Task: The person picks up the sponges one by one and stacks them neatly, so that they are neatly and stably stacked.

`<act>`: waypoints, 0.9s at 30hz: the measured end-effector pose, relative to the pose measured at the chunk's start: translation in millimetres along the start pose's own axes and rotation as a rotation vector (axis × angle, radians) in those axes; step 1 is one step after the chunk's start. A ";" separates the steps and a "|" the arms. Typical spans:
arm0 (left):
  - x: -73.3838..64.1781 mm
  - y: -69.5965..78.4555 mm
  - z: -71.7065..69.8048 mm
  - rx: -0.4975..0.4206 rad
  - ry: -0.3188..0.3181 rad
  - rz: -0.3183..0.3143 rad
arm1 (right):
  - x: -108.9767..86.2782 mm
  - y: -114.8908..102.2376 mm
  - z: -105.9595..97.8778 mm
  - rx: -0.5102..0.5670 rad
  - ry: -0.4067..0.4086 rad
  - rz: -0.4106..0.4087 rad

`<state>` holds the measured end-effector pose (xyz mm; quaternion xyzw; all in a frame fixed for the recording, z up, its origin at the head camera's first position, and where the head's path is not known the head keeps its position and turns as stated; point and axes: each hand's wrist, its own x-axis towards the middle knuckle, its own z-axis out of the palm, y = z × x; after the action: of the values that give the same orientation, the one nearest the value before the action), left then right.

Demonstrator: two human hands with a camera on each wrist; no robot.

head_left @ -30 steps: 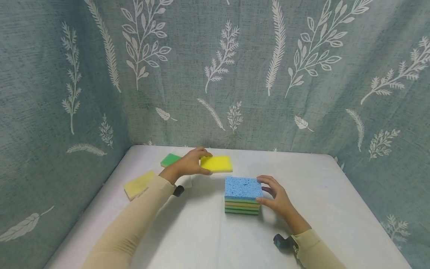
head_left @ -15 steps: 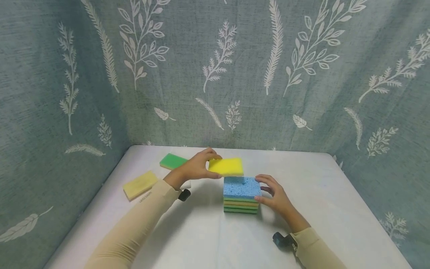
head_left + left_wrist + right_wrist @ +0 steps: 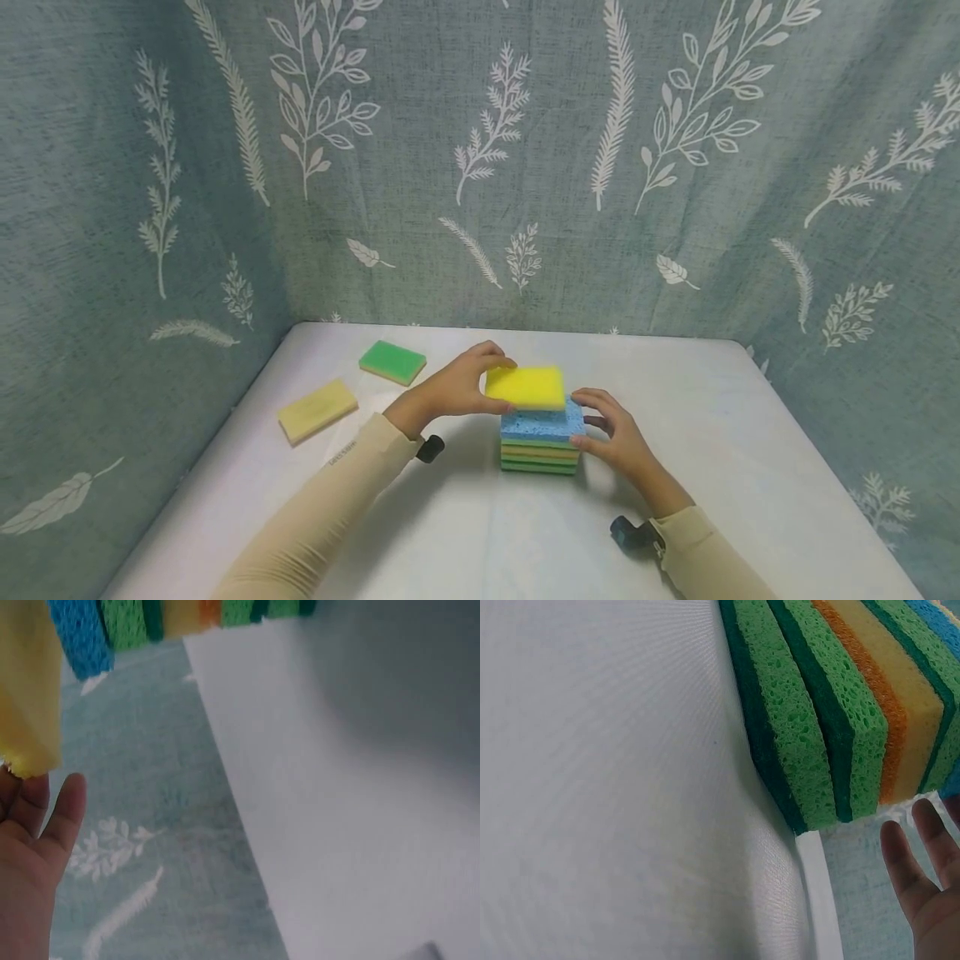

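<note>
Between thumb and fingers, my left hand point(image 3: 461, 383) holds a yellow sponge point(image 3: 527, 388) just over a stack of sponges. The stack's top is a porous blue sponge point(image 3: 536, 427), partly covered by the yellow one in the head view. Below the blue sponge lie green sponges point(image 3: 787, 712) with dark green scouring layers, and a yellow sponge with an orange layer point(image 3: 900, 705). My right hand point(image 3: 618, 442) grips the blue sponge's right end, thumb at the front corner and fingers at the back. In the left wrist view the held sponge hangs beside the stack, apart from it.
A green-topped sponge point(image 3: 393, 362) lies at the table's back left, and a pale yellow sponge point(image 3: 317, 412) is nearer on the left. A white cloth covers the table point(image 3: 675, 392). Patterned grey-green curtains point(image 3: 420, 275) stand behind and at the sides.
My left hand has carried the yellow sponge right and nearer, from left of the stack to over the blue sponge. My right hand has stayed at the stack's right side.
</note>
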<state>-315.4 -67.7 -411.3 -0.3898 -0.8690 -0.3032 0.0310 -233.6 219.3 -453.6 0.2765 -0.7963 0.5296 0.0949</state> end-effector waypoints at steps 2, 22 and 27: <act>-0.1 2.0 3.5 -0.002 -0.001 0.004 | -0.3 0.1 -0.2 -0.004 -0.001 0.001; -2.5 16.9 19.3 -0.002 -0.014 0.013 | 1.2 0.1 -1.3 0.020 -0.001 -0.008; -2.5 18.1 22.6 0.000 -0.017 0.008 | 1.1 -1.4 -1.5 0.023 -0.004 -0.005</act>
<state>-296.9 -47.6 -421.3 -0.3959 -0.8676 -0.2999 0.0245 -234.0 219.9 -451.4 0.2807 -0.7895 0.5380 0.0915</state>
